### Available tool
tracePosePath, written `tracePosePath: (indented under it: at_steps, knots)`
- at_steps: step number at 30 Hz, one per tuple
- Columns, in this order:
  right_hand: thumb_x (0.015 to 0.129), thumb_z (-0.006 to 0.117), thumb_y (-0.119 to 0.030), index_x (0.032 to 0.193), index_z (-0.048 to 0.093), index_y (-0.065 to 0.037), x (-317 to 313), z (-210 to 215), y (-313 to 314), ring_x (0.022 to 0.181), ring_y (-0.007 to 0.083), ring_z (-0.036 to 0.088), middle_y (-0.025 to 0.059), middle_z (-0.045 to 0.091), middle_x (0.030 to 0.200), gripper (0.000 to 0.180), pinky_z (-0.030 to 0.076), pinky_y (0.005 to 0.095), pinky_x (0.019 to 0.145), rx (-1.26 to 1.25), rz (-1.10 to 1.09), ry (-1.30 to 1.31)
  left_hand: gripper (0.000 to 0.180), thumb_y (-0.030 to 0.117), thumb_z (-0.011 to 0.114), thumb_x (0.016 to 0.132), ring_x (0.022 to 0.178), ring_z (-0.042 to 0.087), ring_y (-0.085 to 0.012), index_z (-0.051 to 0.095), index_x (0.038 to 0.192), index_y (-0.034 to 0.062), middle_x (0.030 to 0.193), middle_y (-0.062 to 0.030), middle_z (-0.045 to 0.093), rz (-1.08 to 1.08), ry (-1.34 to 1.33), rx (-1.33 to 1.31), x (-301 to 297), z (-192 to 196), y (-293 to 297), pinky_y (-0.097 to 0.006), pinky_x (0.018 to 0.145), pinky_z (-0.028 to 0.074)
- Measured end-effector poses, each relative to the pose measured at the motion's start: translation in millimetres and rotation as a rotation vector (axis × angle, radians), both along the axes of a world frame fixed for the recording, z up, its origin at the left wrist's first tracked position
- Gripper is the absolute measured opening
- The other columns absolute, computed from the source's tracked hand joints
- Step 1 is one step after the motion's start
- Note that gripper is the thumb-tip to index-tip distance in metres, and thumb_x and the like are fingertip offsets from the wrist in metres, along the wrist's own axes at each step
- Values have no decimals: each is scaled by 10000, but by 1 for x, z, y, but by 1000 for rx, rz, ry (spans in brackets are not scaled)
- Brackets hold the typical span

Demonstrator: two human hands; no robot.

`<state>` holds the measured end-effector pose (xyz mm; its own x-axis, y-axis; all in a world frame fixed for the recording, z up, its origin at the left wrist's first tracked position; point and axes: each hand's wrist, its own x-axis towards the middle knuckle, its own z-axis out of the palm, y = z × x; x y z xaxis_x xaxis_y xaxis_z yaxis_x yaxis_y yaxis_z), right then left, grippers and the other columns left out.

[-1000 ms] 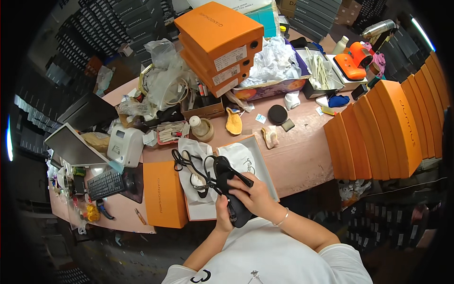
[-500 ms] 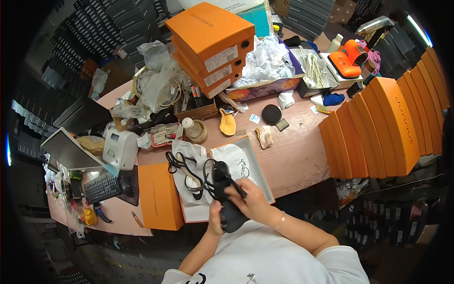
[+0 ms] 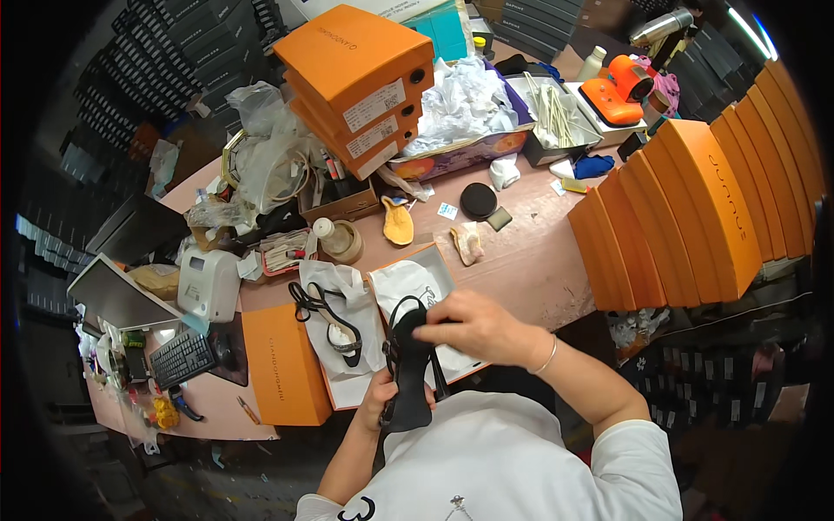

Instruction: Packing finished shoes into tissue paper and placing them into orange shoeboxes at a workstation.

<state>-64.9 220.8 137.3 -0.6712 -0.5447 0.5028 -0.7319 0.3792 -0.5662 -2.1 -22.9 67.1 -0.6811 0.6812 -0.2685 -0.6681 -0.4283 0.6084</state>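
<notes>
A black high-heeled sandal (image 3: 407, 373) is held in front of my body above the open shoebox, its insole side facing me. My left hand (image 3: 379, 399) is closed around its lower part. My right hand (image 3: 486, 328) is at the sandal's upper end, fingers curled and a fingertip touching the insole; anything pinched in them is hidden. Beneath lies the shoebox (image 3: 344, 398), lined with white tissue paper (image 3: 391, 280). The matching strappy sandal (image 3: 340, 334) rests on the tissue at the left. An orange lid (image 3: 282, 365) sits beside the box.
Orange shoeboxes stand stacked at the back (image 3: 347, 61) and in a row at the right (image 3: 695, 217). On the table are a round black tin (image 3: 478, 201), a yellow cloth (image 3: 398, 222), a jar (image 3: 341, 240), a keyboard (image 3: 182, 356) and a bin of crumpled paper (image 3: 469, 100).
My right hand has moved up from the sandal's middle to its upper end. The sandal is turned more upright, its insole showing. My left hand still grips it.
</notes>
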Motion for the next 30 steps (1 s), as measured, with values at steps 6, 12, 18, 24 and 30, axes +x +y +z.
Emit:
tracePosePath:
  at_steps: [6,12,18,24,30]
  knots:
    - [714,678,38,1088,651,-50,17,-2,-15,746,258,586,107,605,912,385,489,324,642,-194,-256,-25,587,498,512,845,742,632,-323,560,1040,-53,841,-208,641,37,-171,298,-3,-23,4,-426,685,524]
    - [757,657,51,1128,634,-25,15,-57,-2,820,297,596,131,592,969,380,499,366,732,-129,-486,-121,587,516,407,864,715,619,-290,614,945,-27,796,-158,640,111,-158,430,-5,-17,11,-405,775,452]
    - [830,587,8,1281,497,8,19,-45,-62,920,328,568,170,527,1078,459,487,379,792,-114,-448,-288,504,442,423,857,718,620,-272,587,918,-30,824,-151,621,163,-171,86,-11,-11,11,-398,755,495]
    - [819,582,4,1226,519,22,24,-34,-60,888,335,567,170,552,1039,412,483,397,746,83,-358,-414,537,503,320,987,917,611,-215,528,1147,34,1008,-93,613,565,-272,-265,-6,12,58,-371,854,498]
    - [749,620,-18,1172,587,-11,47,-26,-75,842,310,580,137,581,963,424,482,400,705,112,-316,-340,581,606,336,963,818,604,-138,569,1037,79,915,-45,616,559,-226,-184,-23,-13,44,-293,747,501]
